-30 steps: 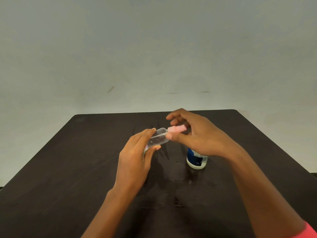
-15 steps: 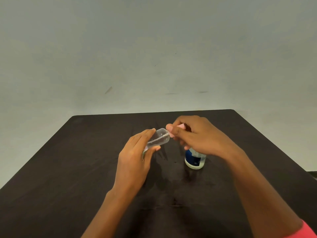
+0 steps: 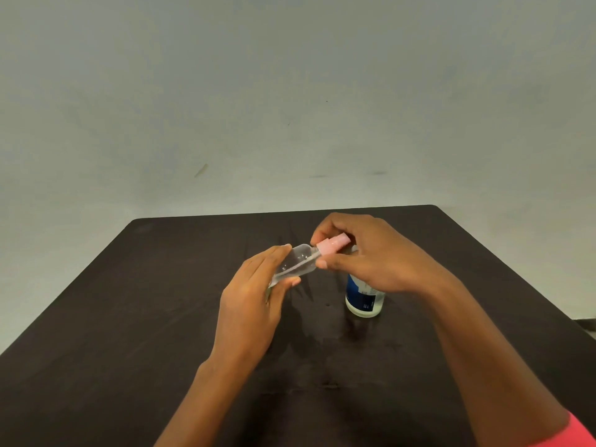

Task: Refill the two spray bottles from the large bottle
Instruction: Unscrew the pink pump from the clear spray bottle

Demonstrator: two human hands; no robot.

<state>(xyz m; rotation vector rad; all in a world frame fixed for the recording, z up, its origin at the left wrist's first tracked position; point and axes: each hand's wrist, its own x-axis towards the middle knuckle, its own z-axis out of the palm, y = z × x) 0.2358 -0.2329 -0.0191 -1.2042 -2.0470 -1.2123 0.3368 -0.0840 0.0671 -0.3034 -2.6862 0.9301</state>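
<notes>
Spray bottle: a small clear spray bottle (image 3: 298, 262) is held tilted above the dark table (image 3: 129, 317), its pink spray cap (image 3: 332, 245) pointing up and to the right.
Left hand: the left hand (image 3: 254, 298) grips the bottle's lower body.
Right hand: the right hand (image 3: 371, 256) pinches the pink cap between thumb and fingers.
Large bottle: a clear large bottle (image 3: 364, 298) with a dark blue label stands upright on the table, partly hidden behind the right hand.
Sleeve: a pink sleeve (image 3: 577, 433) shows at the lower right corner.

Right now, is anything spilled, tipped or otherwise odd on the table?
No spill shows. The small clear plastic spray bottle is tilted in the left hand, its pink cap pinched by the right hand. Only one spray bottle is visible.
</notes>
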